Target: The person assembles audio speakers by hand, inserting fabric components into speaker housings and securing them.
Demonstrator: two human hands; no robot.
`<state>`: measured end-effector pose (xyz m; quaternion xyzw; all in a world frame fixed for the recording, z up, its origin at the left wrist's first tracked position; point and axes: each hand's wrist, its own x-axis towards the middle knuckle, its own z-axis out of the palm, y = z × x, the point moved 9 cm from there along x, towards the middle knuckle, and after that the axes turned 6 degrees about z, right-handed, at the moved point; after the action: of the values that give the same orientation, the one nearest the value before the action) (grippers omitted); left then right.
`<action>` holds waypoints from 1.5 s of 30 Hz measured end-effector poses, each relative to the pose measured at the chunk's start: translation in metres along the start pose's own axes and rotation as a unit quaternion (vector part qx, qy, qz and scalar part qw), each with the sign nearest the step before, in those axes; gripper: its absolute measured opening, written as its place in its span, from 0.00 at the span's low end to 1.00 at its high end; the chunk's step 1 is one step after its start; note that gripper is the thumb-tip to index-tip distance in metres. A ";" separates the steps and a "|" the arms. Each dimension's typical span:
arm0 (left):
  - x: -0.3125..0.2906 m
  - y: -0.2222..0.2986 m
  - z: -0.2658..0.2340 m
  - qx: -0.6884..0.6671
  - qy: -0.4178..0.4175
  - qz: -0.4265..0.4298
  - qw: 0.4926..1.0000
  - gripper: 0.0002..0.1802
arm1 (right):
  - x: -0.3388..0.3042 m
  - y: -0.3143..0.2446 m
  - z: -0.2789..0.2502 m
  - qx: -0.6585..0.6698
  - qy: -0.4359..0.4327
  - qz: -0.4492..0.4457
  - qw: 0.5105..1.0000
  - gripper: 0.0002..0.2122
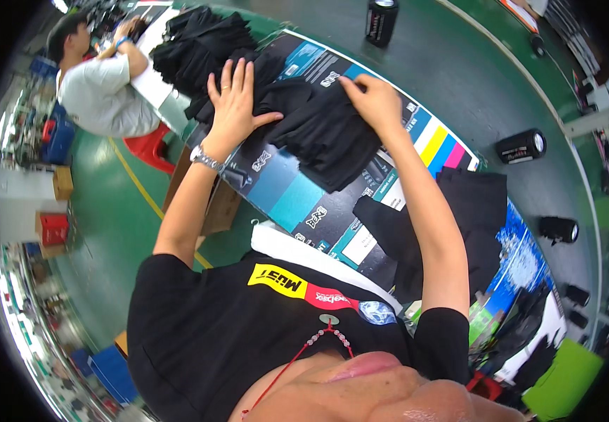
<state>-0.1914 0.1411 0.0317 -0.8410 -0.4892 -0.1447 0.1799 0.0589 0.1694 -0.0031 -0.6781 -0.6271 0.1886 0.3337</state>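
Black cloth (329, 133), creased and layered, lies on the printed desk (294, 204) beside a heaped dark pile (199, 49); left hand (236, 105) spread open at its left end; right hand (378, 105) curled at its right edge, grip indeterminable; exposed desk surface separates cloth from near edge.

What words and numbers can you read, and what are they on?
I won't copy print, but here's where it is:
Yellow-and-red chest strip: dark and white lettering.
Printed table sheet: white lettering; finest print too small.
Black cylinders: pale lettering, too small to read.
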 end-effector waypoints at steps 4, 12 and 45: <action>0.023 -0.005 -0.037 -0.187 0.116 -0.029 0.975 0.38 | 0.003 0.015 -0.005 -0.006 -0.068 0.101 0.993 0.29; 0.041 0.130 -0.026 -0.340 -0.022 0.089 0.936 0.43 | -0.068 0.055 -0.084 -0.022 -0.004 0.165 0.986 0.40; 0.066 0.132 0.015 -0.312 -0.007 0.118 0.943 0.32 | -0.085 0.122 -0.153 0.708 0.007 0.252 0.660 0.11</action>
<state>-0.0432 0.1389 0.0247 -0.9077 -0.3179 -0.2622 -0.0790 0.2382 0.0541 0.0069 -0.3706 -0.1068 0.6479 0.6569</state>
